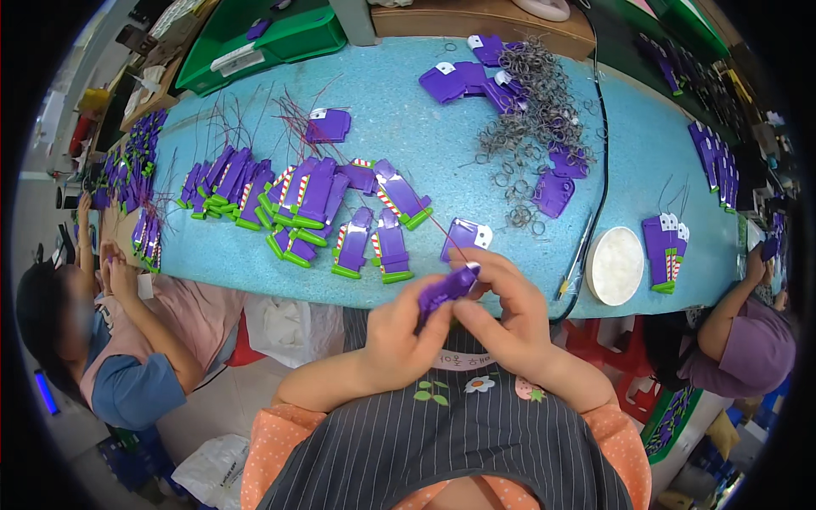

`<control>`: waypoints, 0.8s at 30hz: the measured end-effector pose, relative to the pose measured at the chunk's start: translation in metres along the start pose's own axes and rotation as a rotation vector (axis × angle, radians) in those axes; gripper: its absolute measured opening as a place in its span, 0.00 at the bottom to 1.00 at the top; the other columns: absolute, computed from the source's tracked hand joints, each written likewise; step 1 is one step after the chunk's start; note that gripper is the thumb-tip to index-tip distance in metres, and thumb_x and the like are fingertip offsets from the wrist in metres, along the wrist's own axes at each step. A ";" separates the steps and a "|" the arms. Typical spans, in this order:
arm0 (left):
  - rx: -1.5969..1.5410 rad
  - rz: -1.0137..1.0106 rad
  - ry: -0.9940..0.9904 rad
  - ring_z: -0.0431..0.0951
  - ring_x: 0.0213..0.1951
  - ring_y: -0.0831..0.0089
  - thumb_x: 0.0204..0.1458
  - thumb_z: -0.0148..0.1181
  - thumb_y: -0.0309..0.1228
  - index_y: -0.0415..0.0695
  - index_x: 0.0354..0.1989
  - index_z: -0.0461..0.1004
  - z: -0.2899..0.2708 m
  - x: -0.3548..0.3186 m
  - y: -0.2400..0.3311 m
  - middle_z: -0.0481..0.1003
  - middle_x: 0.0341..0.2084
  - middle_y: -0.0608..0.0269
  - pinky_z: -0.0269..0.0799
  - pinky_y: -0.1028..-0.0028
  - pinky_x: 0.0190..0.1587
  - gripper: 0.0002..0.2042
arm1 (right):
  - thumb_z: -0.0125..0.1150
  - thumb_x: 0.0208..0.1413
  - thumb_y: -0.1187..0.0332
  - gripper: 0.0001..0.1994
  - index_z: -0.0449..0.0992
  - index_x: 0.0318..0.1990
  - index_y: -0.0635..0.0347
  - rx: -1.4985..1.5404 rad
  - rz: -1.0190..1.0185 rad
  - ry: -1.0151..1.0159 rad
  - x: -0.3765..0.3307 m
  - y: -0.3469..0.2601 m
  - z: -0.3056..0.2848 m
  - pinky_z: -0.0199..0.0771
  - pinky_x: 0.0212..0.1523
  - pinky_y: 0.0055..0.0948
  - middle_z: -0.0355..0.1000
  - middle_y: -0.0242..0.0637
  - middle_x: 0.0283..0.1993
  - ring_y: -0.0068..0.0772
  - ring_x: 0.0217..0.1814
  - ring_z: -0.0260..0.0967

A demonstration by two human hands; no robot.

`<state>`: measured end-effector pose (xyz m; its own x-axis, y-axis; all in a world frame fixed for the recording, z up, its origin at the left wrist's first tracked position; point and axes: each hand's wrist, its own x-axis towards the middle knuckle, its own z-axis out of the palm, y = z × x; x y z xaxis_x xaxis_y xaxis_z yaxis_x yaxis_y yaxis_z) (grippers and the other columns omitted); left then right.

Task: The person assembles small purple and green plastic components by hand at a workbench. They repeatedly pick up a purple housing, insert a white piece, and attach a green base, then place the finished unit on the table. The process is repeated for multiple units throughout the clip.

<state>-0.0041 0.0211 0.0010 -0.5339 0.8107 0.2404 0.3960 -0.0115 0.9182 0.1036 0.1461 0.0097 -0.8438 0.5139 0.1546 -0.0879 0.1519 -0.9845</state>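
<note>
My left hand (406,333) is closed around a purple plastic part (439,294) in front of my apron. The fingers of my right hand (512,316) pinch the same part from the other side, near its pale upper end. A thin red wire (442,228) runs up from it over the table. Just beyond my hands lies a purple panel with a white corner (463,237). Ahead to the left are purple leg-shaped parts with green feet (392,246) and red-and-white striped edges. Fingers cover much of the held part.
A heap of grey wire springs (540,93) lies among purple panels at the back. A round white dish (615,266), a thin pointed tool (575,259) and a black cable (602,161) are at right. A green bin (314,36) stands back left. People sit on both sides.
</note>
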 end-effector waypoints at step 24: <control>-0.412 -0.273 -0.199 0.74 0.27 0.82 0.55 0.51 0.22 0.32 0.46 0.67 -0.001 0.004 -0.016 0.76 0.28 0.59 0.69 0.78 0.27 0.11 | 0.50 0.52 0.75 0.06 0.73 0.32 0.68 -0.246 0.189 -0.192 0.011 -0.003 -0.021 0.68 0.26 0.36 0.70 0.48 0.27 0.47 0.27 0.71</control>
<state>-0.0129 0.0238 -0.0124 -0.4084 0.9113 -0.0519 -0.0852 0.0186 0.9962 0.1060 0.1686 0.0164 -0.9190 0.3882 -0.0693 0.1891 0.2798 -0.9412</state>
